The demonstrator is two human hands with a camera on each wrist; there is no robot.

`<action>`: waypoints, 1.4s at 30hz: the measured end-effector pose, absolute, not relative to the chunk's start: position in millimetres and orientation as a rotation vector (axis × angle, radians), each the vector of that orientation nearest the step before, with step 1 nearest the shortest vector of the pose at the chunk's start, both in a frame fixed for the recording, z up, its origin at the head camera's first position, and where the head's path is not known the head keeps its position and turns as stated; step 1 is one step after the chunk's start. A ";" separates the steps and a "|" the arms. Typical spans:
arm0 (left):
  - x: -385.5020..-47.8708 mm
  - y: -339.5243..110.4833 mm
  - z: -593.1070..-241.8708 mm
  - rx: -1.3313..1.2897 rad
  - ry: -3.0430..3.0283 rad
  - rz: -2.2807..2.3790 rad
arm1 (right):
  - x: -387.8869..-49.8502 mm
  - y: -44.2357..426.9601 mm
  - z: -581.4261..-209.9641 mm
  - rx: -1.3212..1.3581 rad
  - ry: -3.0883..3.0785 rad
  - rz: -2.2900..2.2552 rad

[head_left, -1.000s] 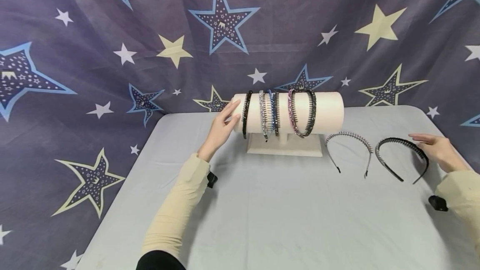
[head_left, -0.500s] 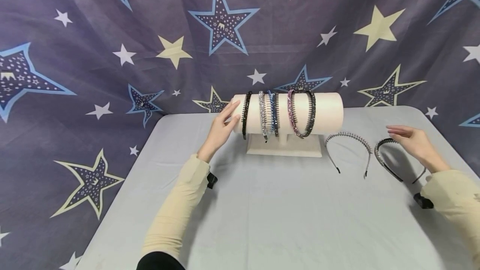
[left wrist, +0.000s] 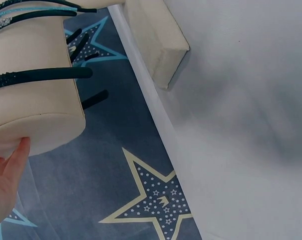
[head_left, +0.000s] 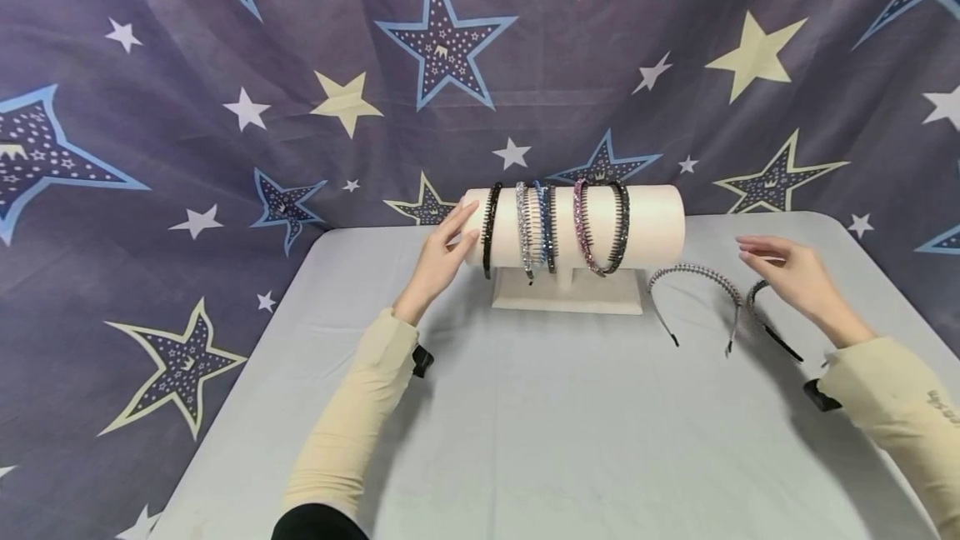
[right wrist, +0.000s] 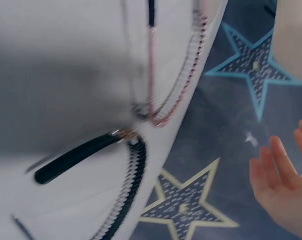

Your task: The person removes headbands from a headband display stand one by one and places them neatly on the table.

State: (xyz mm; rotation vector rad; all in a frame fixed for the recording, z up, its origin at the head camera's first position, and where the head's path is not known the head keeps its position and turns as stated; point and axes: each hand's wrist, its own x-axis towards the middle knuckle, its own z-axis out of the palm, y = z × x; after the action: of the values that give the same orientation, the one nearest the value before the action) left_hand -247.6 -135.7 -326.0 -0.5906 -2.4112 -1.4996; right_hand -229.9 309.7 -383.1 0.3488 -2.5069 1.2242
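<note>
A cream padded roll (head_left: 658, 227) on a stand carries several toothed headbands: a black headband (head_left: 490, 232) at the left, silver and blue ones in the middle, a pink headband (head_left: 581, 227) and a dark one further right. My left hand (head_left: 437, 267) touches the roll's left end with extended fingers, its fingertips on the end face in the left wrist view. Held in the air, my right hand (head_left: 798, 280) has loose fingers and nothing in them. Below it lie a silvery-pink headband (head_left: 693, 268) and a black headband (right wrist: 136, 172), partly hidden by the hand in the head view.
The stand's flat base (head_left: 566, 297) rests near the back of a table with a pale cloth (head_left: 562, 432). Behind the table hangs a dark curtain (head_left: 285, 15) printed with stars.
My right hand has moved left from beside the black headband, over it, toward the roll, holding nothing. My left hand stays at the roll's left end.
</note>
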 end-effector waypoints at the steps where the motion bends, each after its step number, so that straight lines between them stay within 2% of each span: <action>1: -247.6 -135.8 -325.8 -0.586 -2.415 -1.499 | -228.8 305.4 -380.7 0.342 -2.495 1.220; 7: -247.3 -136.0 -325.6 -0.575 -2.426 -1.496 | -221.9 281.0 -367.5 0.328 -2.419 1.153; 25: -244.8 -138.1 -327.1 -0.573 -2.426 -1.482 | -210.4 212.0 -343.3 0.503 -2.132 0.978; 42: -248.4 -136.0 -327.6 -0.599 -2.398 -1.512 | -215.6 175.8 -342.9 0.551 -2.157 1.026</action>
State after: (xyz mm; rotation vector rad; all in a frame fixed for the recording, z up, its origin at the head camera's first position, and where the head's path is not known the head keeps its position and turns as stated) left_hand -248.4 -136.0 -327.6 -0.5990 -2.3985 -1.5117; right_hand -215.6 175.8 -342.9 0.5511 -2.1570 1.0261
